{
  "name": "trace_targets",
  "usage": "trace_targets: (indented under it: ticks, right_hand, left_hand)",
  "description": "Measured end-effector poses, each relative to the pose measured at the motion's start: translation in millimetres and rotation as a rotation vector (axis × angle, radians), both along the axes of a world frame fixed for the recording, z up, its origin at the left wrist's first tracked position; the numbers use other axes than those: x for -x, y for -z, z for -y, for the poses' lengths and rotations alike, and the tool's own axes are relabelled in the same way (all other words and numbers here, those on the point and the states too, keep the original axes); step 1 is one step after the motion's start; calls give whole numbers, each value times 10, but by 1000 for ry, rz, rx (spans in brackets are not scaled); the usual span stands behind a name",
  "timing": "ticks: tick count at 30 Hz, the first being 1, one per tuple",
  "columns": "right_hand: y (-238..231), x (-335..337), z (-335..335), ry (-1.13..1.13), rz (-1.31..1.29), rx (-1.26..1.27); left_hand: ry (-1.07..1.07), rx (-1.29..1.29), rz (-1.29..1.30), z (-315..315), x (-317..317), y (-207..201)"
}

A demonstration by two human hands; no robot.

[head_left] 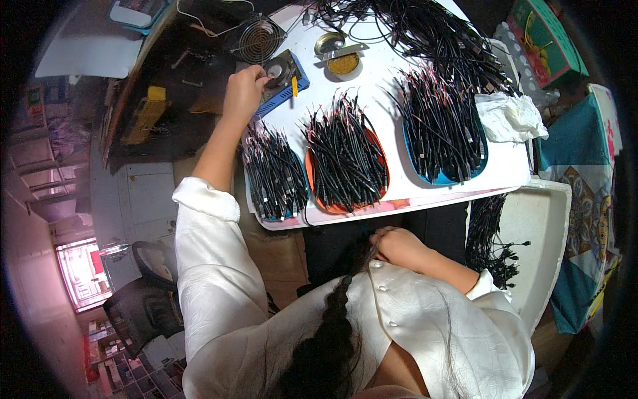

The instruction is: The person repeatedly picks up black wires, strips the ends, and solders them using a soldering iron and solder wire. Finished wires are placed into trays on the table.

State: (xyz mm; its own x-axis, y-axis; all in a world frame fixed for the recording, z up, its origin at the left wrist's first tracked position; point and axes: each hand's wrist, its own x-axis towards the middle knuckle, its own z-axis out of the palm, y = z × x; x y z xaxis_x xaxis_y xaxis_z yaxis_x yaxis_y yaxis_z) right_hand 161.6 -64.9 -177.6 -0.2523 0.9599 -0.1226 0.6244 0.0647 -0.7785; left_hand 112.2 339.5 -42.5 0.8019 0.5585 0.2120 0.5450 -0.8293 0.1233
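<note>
Directly at the blue box: left hand beside its round top

The left hand (246, 86) has its fingers bent close together at the near-left edge of the blue box (282, 98); whether they pinch anything, I cannot tell. The box sits at the white table's (502, 163) left side, near a fan guard (259, 41). Black cables (349, 156) fill an orange tray (332, 207) and two blue trays (445, 178). Below the table edge, the right hand (399, 246) curls near the shirt (422, 319), its grip hidden.
</note>
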Motion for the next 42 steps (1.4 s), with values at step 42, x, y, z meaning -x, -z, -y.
trace_targets:
  ticks: [42]
  right_hand:
    - [-772,-7,351,173,-121,-138]
  left_hand:
    - [191,355,663,1888,510,-1507]
